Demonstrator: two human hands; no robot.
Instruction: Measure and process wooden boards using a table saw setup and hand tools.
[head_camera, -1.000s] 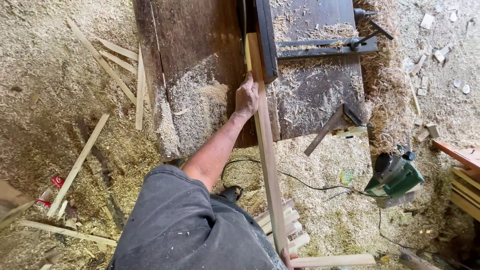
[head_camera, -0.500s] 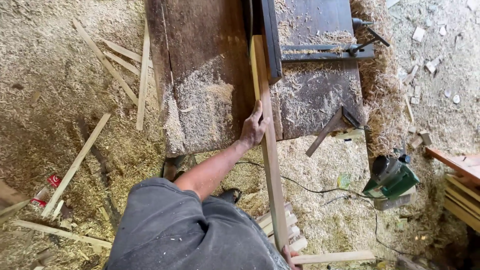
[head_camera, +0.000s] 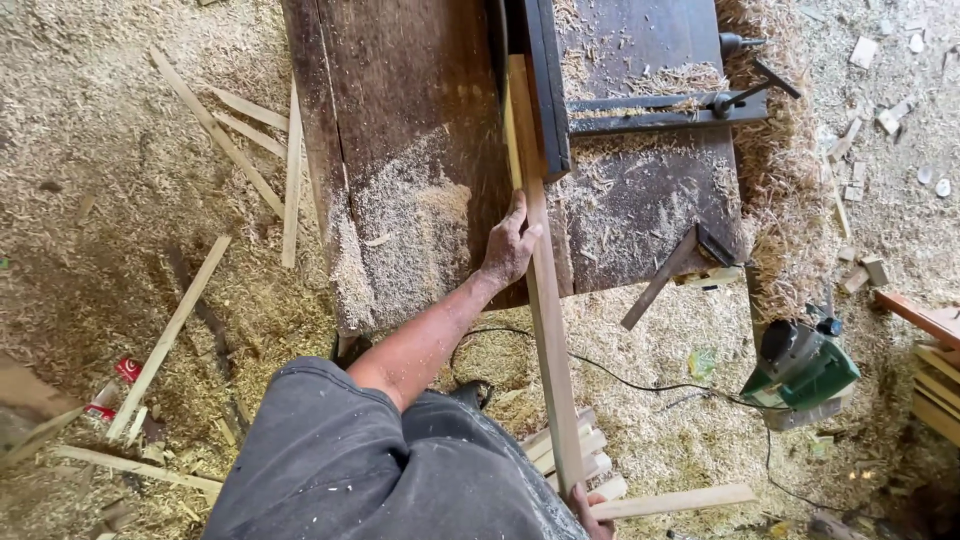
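A long, pale wooden strip (head_camera: 548, 330) runs from the dark table (head_camera: 400, 130) back toward the person, its far end lying on the tabletop against a dark upright fence (head_camera: 545, 90), its near end reaching down past the person's grey-clad knee. The left hand (head_camera: 510, 245) rests on the strip near the table's near edge, fingers curled over its left side and thumb laid across the top, so the strip passes under and just to the right of the palm. The right hand (head_camera: 590, 505) shows only as a few fingertips at the bottom edge of the view, touching the strip's near end; how firmly it grips cannot be told. Sawdust lies heaped on the tabletop to the left of the left hand. A green power tool (head_camera: 800, 365) sits on the shavings-covered floor well to the right, its cable trailing toward the strip. Thin offcut slats (head_camera: 165, 335) lie scattered on the floor to the left.
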